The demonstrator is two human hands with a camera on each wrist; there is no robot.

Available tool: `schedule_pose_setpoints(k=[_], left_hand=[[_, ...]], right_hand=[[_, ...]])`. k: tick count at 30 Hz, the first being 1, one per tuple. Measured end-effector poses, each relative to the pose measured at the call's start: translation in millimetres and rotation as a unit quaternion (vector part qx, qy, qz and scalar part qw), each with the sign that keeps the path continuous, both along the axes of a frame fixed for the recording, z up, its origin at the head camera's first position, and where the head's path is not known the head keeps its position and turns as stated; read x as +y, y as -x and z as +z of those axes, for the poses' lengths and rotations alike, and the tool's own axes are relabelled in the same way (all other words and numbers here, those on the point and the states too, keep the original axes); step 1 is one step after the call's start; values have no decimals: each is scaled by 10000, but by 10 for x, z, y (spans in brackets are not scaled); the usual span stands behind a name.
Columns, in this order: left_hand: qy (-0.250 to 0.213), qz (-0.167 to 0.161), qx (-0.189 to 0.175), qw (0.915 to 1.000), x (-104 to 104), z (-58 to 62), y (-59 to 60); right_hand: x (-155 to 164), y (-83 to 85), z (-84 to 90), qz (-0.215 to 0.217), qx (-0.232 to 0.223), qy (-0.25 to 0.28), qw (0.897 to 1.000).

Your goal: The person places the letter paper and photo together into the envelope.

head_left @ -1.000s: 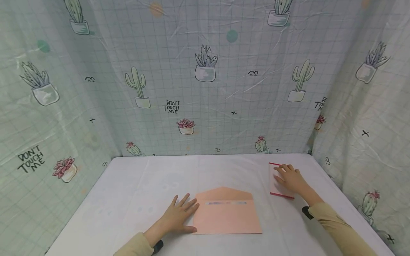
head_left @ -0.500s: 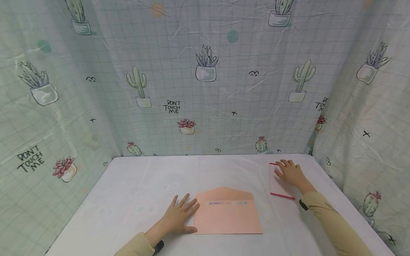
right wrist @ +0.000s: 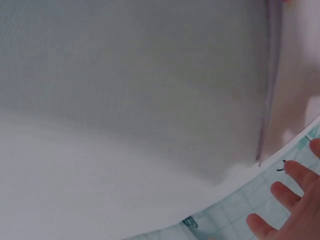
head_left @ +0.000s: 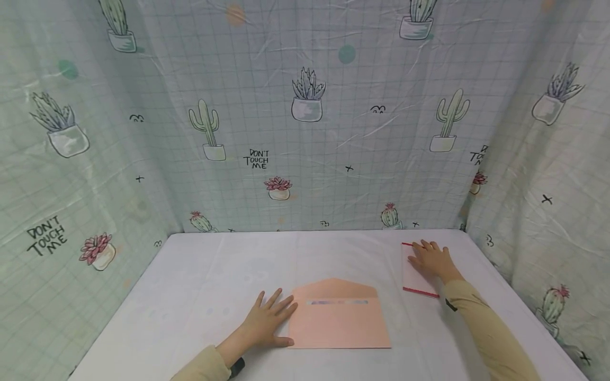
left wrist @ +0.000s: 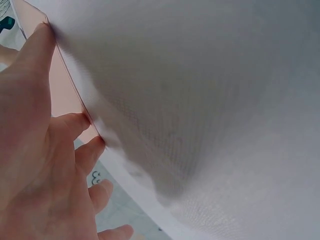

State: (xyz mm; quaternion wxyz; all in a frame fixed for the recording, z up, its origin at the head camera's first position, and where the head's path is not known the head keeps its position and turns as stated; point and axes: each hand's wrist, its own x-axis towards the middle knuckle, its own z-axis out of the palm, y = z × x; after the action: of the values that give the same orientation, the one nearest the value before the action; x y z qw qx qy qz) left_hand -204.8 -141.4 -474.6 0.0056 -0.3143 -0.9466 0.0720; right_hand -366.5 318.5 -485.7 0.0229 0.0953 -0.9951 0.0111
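- Envelope [head_left: 339, 316]: light, thin, bendy paper; best pinched at an edge.
- Left hand [head_left: 267, 320] lies flat, fingers spread, touching the envelope's left edge.
- Right hand [head_left: 431, 259], fingers straight, presses the card [head_left: 412, 275] right of the envelope; likely slippery on the surface [head_left: 214, 286].

Peach envelope [head_left: 339, 321], red-edged pale card [head_left: 415, 272], white table [head_left: 209, 280], cactus-print checked curtain [head_left: 305, 121]

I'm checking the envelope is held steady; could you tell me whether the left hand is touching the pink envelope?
Touching. In the head view the left hand lies flat on the table with its fingertips over the left edge of the pink envelope; the left wrist view shows fingers against that edge.
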Motion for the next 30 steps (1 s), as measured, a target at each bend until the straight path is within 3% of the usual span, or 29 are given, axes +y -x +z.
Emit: schedule_pose_setpoints(k=[9, 23, 30], left_hand=[[-47, 33, -97, 9999, -1, -6, 0], [-1, 78, -189, 9998, 5, 23, -17], [-10, 64, -191, 9998, 16, 42, -24]], right_hand=[[31, -15, -83, 13, 217, -252, 9994], [71, -14, -103, 280, 452, -226, 9983], [92, 17, -92, 81, 279, -239, 9993]])
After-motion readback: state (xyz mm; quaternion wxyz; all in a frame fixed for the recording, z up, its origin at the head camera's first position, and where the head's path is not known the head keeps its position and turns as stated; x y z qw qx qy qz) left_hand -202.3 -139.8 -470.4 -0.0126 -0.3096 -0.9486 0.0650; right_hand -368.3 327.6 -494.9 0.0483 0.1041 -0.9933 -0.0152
